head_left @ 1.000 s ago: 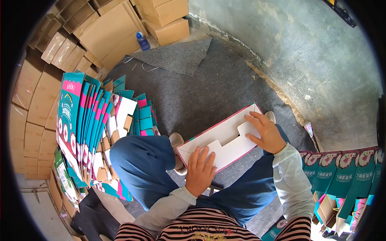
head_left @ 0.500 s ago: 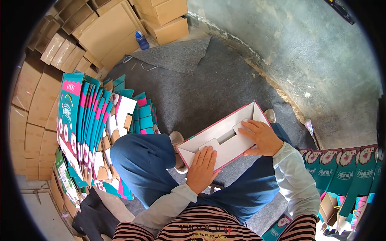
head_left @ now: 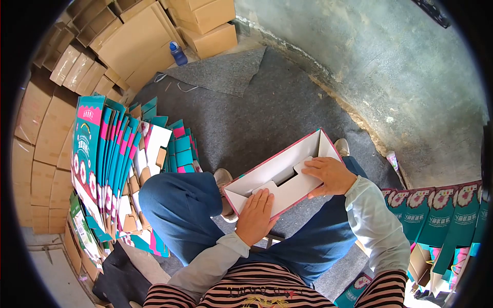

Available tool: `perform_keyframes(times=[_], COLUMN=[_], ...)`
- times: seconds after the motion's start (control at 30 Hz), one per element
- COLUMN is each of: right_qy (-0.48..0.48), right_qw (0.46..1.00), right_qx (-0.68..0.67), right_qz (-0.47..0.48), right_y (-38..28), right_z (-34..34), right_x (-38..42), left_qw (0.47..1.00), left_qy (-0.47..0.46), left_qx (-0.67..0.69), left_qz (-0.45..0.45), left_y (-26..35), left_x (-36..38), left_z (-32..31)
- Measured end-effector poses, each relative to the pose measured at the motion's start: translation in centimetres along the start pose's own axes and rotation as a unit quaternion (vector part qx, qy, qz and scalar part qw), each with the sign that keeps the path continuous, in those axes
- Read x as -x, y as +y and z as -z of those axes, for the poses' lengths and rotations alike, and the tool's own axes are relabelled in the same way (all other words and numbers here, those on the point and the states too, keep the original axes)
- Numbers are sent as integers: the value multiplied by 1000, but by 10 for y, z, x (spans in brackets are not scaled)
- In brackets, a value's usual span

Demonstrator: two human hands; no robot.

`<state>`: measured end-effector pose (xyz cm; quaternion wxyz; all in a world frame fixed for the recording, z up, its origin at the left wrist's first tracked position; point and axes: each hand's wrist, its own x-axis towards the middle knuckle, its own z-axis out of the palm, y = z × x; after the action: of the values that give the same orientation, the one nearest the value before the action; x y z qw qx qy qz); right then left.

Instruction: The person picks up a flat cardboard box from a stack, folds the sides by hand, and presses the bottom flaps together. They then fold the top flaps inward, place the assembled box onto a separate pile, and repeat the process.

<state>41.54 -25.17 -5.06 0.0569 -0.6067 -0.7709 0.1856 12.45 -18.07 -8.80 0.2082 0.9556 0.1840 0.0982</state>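
Note:
An open box (head_left: 241,187), white inside with a red edge, rests tilted between my knees above my lap. White flaps with a dark slot between them lie inside it. My left hand (head_left: 255,216) lies with extended fingers on the near-left flap and wall. My right hand (head_left: 329,176) is spread over the right flap, its thumb at the near wall. Neither hand is wrapped round the box. The undersides of both palms are hidden.
Folded teal and pink cartons (head_left: 105,169) stand stacked at the left. Teal cartons (head_left: 431,218) line the right side. Brown boxes (head_left: 208,41) and a blue bottle (head_left: 178,53) are at the back. A concrete wall (head_left: 370,77) rises at the right.
The right hand has shifted slightly left, with its fingers more bent. The flaps inside the box have moved a little, and the slot between them looks wider. The whole view has shifted slightly.

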Motion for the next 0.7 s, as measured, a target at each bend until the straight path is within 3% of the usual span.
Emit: perform_keyframes(times=[0.5,0.6,0.7], right_qy=[56,99,187], right_qw=[997,991,974], right_qx=[-50,-73,-100], right_qz=[-21,-43,-78], right_y=[-7,-17,-11], right_z=[0,8,18], right_x=[6,8,13], left_qw=[1000,995,984], left_qy=[19,77,161], left_qx=[-8,52,65], left_qz=[9,-44,-37], left_y=[6,3,6], left_x=[2,10,21], left_z=[1,2,14])
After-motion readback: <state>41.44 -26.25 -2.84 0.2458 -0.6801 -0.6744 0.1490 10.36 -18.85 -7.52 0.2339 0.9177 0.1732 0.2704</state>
